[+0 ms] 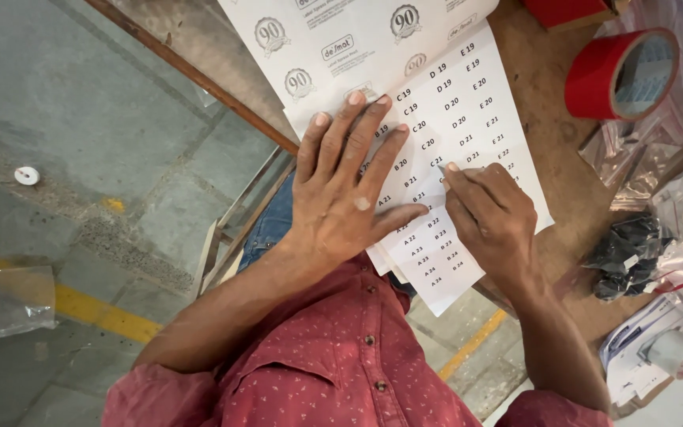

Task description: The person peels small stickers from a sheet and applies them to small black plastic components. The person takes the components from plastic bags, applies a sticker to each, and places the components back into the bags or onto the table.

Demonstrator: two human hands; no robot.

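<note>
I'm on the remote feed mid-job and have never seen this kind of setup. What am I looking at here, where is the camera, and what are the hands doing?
There is no machine: these are a person's two bare hands, filmed by a camera worn on that person's head and looking down, so you also see the red patterned shirt.

The left hand lies flat, fingers spread, pressing down a white sheet of small printed labels. The right hand pinches at one label near the middle of the sheet; whether it grips a label is too small to tell.

The sheet rests on a brown wooden table. On it to the right are a roll of red tape, clear plastic bags and a bag of dark small parts. To the left, below the table edge, is grey concrete floor with a yellow line.
</note>
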